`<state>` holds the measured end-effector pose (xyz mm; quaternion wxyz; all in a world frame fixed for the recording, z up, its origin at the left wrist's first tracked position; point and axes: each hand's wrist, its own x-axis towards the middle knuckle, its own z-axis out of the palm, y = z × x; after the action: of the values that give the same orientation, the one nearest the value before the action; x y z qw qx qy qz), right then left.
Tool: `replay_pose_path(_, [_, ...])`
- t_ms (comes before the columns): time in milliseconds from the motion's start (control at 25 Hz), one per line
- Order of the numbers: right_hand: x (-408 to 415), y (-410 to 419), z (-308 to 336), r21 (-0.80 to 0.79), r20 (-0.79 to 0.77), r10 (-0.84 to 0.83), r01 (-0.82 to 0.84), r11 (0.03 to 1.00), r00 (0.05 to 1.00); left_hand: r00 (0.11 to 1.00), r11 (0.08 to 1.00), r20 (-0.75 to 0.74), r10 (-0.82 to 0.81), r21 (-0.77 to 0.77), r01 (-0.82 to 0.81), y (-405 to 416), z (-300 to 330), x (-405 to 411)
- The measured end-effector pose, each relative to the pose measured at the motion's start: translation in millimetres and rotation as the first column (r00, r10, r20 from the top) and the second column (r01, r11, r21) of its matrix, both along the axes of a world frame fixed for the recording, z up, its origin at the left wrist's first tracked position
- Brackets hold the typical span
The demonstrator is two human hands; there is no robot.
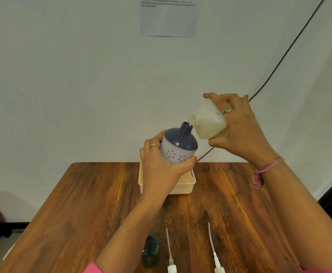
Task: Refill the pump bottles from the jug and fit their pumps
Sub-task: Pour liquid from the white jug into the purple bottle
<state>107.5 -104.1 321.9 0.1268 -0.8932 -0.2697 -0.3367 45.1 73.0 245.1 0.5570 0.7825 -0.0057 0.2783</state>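
Pumps (170,251) nearest; left hand (159,164) grips bottle (178,146), right hand (240,127) grips tilted jug (206,123).

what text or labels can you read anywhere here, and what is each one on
Sheet of paper on the wall: three small printed lines, only partly legible, roughly "A large bottle of dish soap and empty pump bottles are placed on the table..."; the rest is too small to read with confidence.
Jug in the right hand: a label edge shows by the palm, unreadable.
Pump bottle in the left hand: flower pattern only, no words.
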Motion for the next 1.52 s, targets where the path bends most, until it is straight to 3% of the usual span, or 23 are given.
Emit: replay_pose_path(1520, [11, -7, 0, -0.076, 0.049, -0.012, 0.016, 0.997, 0.999, 1.0, 0.999, -0.03, 0.008, -0.047, -0.01, -12, -3, 9])
